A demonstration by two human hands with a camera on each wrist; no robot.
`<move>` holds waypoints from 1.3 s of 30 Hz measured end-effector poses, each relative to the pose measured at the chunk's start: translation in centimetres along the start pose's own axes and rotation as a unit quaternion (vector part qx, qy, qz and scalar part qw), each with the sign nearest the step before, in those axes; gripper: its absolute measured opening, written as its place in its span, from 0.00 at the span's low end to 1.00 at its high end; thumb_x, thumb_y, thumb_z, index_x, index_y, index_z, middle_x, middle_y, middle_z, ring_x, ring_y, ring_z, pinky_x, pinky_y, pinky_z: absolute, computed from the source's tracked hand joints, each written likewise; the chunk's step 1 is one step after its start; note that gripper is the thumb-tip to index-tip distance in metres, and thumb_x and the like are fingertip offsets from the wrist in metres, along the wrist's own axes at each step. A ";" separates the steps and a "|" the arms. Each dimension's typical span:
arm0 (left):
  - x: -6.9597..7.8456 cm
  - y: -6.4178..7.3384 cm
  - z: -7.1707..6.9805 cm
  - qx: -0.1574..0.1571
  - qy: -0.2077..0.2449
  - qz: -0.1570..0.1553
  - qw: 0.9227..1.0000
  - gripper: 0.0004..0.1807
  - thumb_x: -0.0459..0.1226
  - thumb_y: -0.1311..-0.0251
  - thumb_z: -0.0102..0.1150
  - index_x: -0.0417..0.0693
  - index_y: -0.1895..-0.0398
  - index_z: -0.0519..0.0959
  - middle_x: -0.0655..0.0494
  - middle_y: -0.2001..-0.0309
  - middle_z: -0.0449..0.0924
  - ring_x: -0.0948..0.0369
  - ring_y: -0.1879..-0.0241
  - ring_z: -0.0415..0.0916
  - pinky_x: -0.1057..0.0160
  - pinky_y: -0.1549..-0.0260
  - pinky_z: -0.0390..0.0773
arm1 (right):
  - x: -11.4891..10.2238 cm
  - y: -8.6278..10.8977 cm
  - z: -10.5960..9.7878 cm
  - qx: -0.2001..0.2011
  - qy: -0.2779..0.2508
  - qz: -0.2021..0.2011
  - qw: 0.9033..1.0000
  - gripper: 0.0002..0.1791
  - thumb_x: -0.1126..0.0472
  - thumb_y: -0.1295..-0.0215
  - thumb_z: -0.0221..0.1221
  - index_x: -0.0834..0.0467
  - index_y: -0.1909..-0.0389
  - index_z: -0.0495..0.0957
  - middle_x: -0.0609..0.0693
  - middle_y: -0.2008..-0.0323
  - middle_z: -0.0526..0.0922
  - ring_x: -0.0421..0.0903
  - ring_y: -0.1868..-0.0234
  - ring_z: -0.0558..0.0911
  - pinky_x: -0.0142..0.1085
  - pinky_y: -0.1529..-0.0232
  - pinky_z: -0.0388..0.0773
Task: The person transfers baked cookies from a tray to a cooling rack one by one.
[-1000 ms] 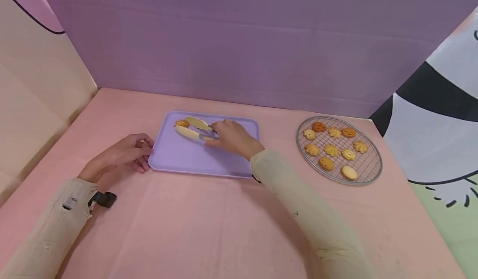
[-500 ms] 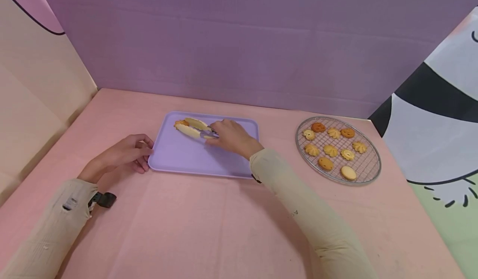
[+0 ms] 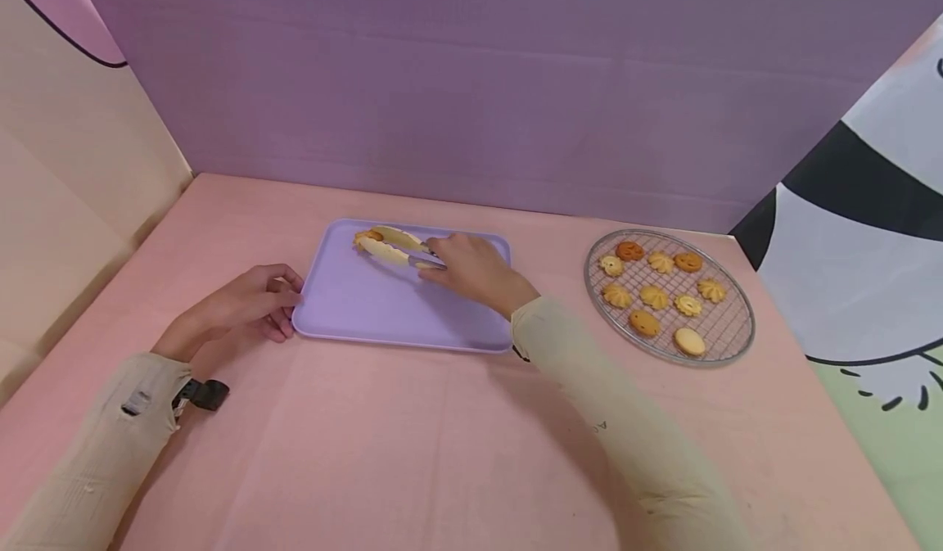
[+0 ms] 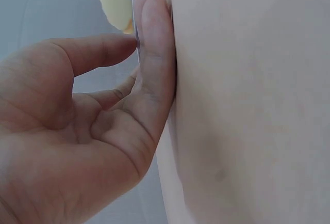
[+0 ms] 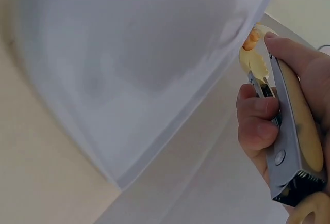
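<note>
My right hand [image 3: 475, 266] grips a pair of metal tongs [image 5: 289, 131] with cream scalloped tips over the lilac tray [image 3: 390, 313]. Between those tips [image 3: 383, 252] sits a ridged golden cookie [image 3: 363, 238], partly hidden by them, near the tray's far left. In the right wrist view the fingers and thumb curl round the tong arms, the cookie [image 5: 251, 39] showing beyond the tray's edge. My left hand [image 3: 246, 299] is at the tray's near left corner. The left wrist view has its thumb and fingers [image 4: 157, 53] on either side of the rim, pinching it.
A round wire rack [image 3: 740, 330] with several cookies of different shapes stands on the pink table [image 3: 383, 444] to the right. A purple wall [image 3: 471, 92] rises behind the table, with a beige wall [image 3: 74, 166] at the left.
The tong tips have come together on the cookie. Right hand, tongs and cookie have then shifted slightly right and away from me. The left hand has stayed at the tray corner.
</note>
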State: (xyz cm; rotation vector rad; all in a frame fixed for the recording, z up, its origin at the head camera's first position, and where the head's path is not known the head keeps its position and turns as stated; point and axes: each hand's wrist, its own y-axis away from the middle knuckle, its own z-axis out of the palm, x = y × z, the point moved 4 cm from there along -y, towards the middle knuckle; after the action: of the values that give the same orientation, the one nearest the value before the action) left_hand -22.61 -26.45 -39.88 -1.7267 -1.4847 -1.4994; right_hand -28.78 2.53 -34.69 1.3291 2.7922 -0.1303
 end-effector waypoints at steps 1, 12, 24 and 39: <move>0.0 0.0 0.0 0.000 0.001 0.000 1.000 0.19 0.32 0.29 0.50 0.29 0.43 0.61 0.44 0.69 0.78 0.54 0.74 0.81 0.57 0.71 0.87 | 0.1 0.2 -0.2 0.005 0.000 0.000 1.000 0.21 0.46 0.32 0.62 0.57 0.48 0.80 0.46 0.71 0.80 0.44 0.70 0.75 0.39 0.71 0.74; 0.3 0.1 -0.1 -0.003 0.006 -0.003 1.000 0.20 0.32 0.30 0.51 0.29 0.42 0.61 0.44 0.69 0.78 0.55 0.73 0.81 0.57 0.70 0.87 | 0.8 4.2 -2.4 0.051 0.023 -0.030 0.998 0.26 0.45 0.33 0.62 0.61 0.43 0.78 0.48 0.76 0.79 0.44 0.75 0.74 0.41 0.72 0.76; -0.1 -0.2 0.1 -0.007 0.012 0.001 1.000 0.20 0.33 0.29 0.51 0.29 0.42 0.61 0.44 0.68 0.79 0.55 0.74 0.82 0.58 0.70 0.87 | 1.5 8.1 -2.8 0.095 0.018 -0.037 0.995 0.27 0.45 0.33 0.63 0.61 0.43 0.79 0.51 0.74 0.82 0.43 0.79 0.74 0.40 0.76 0.78; 0.1 0.1 0.0 -0.013 0.008 0.009 1.000 0.20 0.32 0.29 0.51 0.28 0.42 0.60 0.44 0.68 0.79 0.56 0.75 0.82 0.58 0.71 0.87 | 2.0 11.9 -3.1 0.149 0.024 -0.050 0.987 0.29 0.46 0.33 0.63 0.61 0.40 0.76 0.49 0.79 0.77 0.40 0.84 0.70 0.32 0.83 0.68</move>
State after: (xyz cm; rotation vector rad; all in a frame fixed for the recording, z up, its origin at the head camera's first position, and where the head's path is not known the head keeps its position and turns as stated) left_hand -22.55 -26.43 -39.82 -1.7344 -1.4426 -1.5274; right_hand -20.83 11.84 -32.44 1.2561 2.9704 -0.5455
